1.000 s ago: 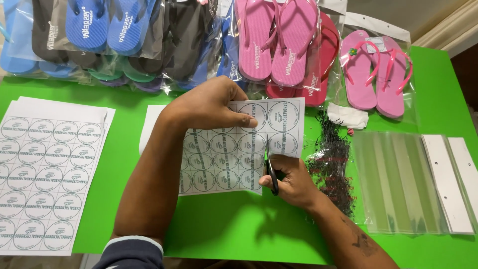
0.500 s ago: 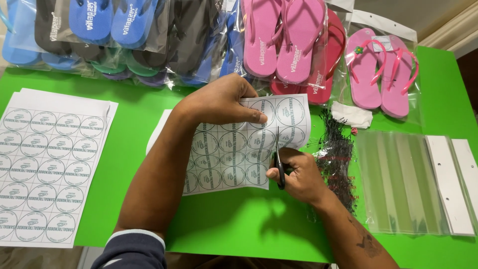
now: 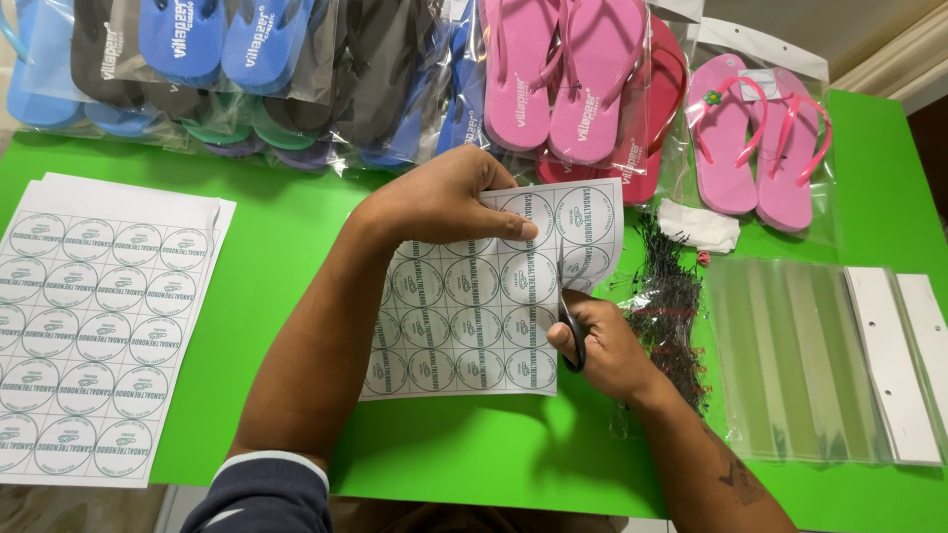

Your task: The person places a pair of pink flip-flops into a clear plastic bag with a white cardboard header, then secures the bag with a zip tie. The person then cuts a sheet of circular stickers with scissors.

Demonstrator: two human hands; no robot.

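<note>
My left hand [image 3: 446, 195] pinches the upper part of a white sheet of round printed labels [image 3: 464, 316], thumb on top, holding it over the green table [image 3: 286, 257]. My right hand [image 3: 604, 347] grips black-handled scissors [image 3: 567, 314]. The blades point up and away from me, partway into a cut between the sheet's rightmost column of labels and the one beside it. The strip right of the cut [image 3: 591, 229] curls upward.
A stack of uncut label sheets [image 3: 94, 326] lies at the left. Bagged flip-flops in blue, black and pink [image 3: 553, 79] line the far edge, a pink pair [image 3: 755, 148] at right. A bundle of black tag fasteners [image 3: 667, 301], clear bags [image 3: 790, 355] and white card strips [image 3: 894, 355] lie at right.
The scissors have advanced up the sheet along the cut, and the strip on the right has separated further. My left hand keeps its hold near the top.
</note>
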